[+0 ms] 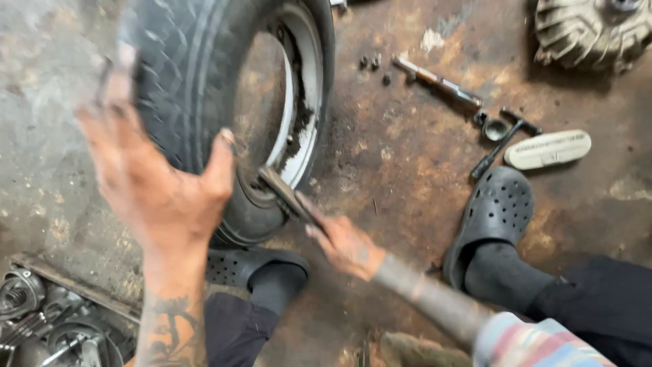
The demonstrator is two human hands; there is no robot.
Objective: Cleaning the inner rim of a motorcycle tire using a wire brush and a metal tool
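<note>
A black tyre (183,75) on a white metal rim (305,102) stands upright on the oily floor. My left hand (156,177) lies flat against the tyre's tread with fingers spread, steadying it. My right hand (346,245) is closed around a flat metal lever (285,194), whose tip is wedged between the tyre's bead and the rim at the lower edge. Both hands are blurred by motion.
My feet in black perforated clogs (496,211) rest on the rusty floor, one of them beside the tyre's base (238,265). A socket wrench (441,85), a small cup (496,129), a T-handle tool (506,139) and a white oval piece (547,149) lie at right. Engine parts (41,319) sit lower left.
</note>
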